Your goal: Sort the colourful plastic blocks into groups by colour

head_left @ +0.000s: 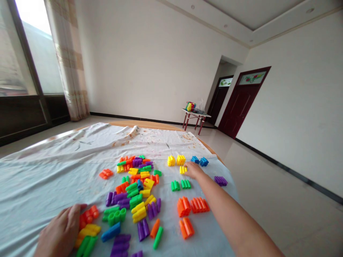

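Seen from the head camera, the person's right hand (193,170) reached across a pale cloth sheet (34,185), its fingers bent over a small bunch of yellow plastic building blocks (183,170); whether it had actually gripped them could not be told. The left hand (60,232) lay palm down and open at the lower left, holding nothing visible, its fingertips just beside a cluster of orange blocks (87,218). Between the hands lay a mixed heap of multicoloured blocks (136,185). To its right, the pieces stood apart in small single-colour groups, apparently arranged by colour: yellow and blue blocks (204,161) in the far row, green blocks (185,184) and purple blocks (220,181) in the middle, and larger orange groups (198,205) nearest. Nothing blocked the right hand's way to the yellow bunch. The sheet, stained at its far end, covered a round wooden surface (144,123). Beyond it stood a small red-legged table (195,116) bearing a bag (190,106), near dark red doors (239,103), with a curtain (68,60) at the left.
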`<state>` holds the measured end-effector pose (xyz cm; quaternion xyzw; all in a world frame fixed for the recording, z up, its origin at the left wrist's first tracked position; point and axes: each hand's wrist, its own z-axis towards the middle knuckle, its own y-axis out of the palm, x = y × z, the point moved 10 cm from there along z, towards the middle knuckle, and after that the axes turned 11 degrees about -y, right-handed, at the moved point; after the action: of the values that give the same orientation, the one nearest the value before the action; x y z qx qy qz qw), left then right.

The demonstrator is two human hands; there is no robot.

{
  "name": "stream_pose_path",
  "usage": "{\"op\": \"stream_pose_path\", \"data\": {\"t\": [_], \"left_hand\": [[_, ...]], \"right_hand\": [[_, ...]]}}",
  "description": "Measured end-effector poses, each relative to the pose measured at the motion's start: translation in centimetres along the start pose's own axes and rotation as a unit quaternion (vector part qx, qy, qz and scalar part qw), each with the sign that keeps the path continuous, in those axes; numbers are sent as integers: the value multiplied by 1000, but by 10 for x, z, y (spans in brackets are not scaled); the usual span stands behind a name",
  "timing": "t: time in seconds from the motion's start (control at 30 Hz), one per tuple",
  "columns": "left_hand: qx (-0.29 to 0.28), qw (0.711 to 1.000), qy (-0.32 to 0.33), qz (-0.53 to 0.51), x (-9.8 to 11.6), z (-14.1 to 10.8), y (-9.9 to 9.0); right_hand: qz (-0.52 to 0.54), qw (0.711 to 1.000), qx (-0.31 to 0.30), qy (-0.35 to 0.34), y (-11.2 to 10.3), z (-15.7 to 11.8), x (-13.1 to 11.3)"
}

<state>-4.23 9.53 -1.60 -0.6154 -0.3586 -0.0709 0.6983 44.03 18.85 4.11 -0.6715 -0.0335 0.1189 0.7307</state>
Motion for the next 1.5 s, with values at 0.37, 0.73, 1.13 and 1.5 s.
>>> {"op": "stream_pose_path", "data": {"t": [0.37,0.73,1.13,1.5], "left_hand": [[1,1000,-4,-8,1,-3,-2],[-14,1000,-15,-20,11,-11,-8],[30,999,29,3,21,-21,-11],[35,998,40,22,27,-27,-13]], "right_hand": [[-20,1000,-9,7,13,3,4],[-19,999,9,28,5,6,1],[231,938,94,-241,-37,-75,-201],[181,951,58,-242,6,-88,-240]]}}
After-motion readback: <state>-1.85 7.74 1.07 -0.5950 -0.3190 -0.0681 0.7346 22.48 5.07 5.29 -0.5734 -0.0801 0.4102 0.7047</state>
